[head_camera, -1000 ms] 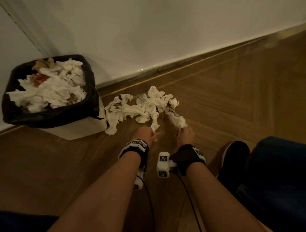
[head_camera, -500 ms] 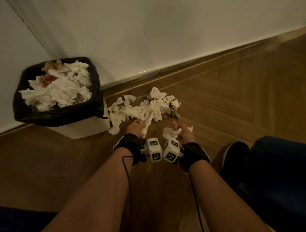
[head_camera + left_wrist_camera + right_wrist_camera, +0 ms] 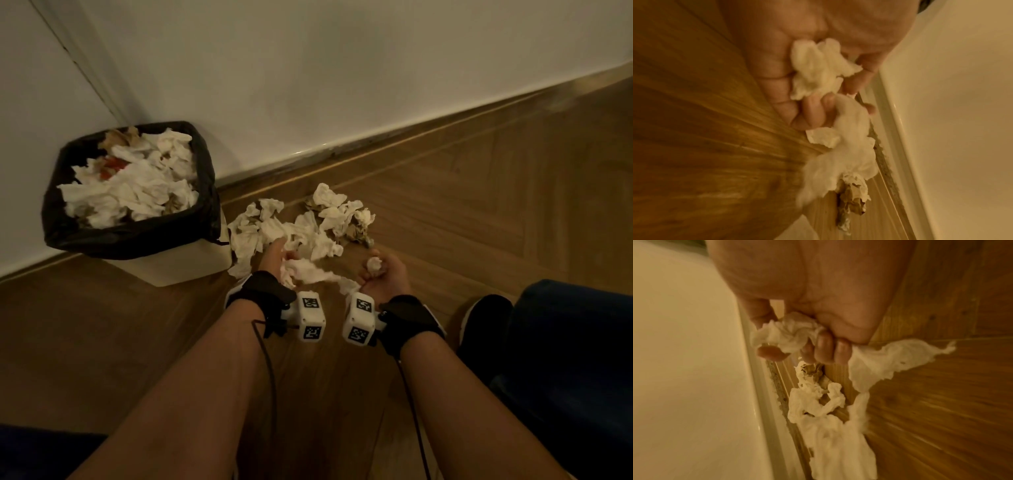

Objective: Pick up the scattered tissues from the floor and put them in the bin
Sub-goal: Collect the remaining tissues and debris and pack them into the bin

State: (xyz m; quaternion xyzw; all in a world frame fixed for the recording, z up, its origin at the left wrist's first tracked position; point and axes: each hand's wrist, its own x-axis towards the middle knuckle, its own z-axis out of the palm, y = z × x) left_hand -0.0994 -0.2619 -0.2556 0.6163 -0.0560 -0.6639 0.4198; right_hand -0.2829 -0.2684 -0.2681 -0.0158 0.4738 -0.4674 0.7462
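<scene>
Head view: left hand (image 3: 274, 255) and right hand (image 3: 387, 274) each clutched crumpled tissue (image 3: 305, 270) above the floor (image 3: 479, 205), beside the bin (image 3: 130, 240).

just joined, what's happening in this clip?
A person is clearing tissues off a wooden floor. The left hand grips a crumpled tissue, and the right hand holds a small wad. A pile of loose tissues lies on the floor between the hands and the wall. The black-lined bin to the left is heaped with tissues. Neither hand is at the bin.
</scene>
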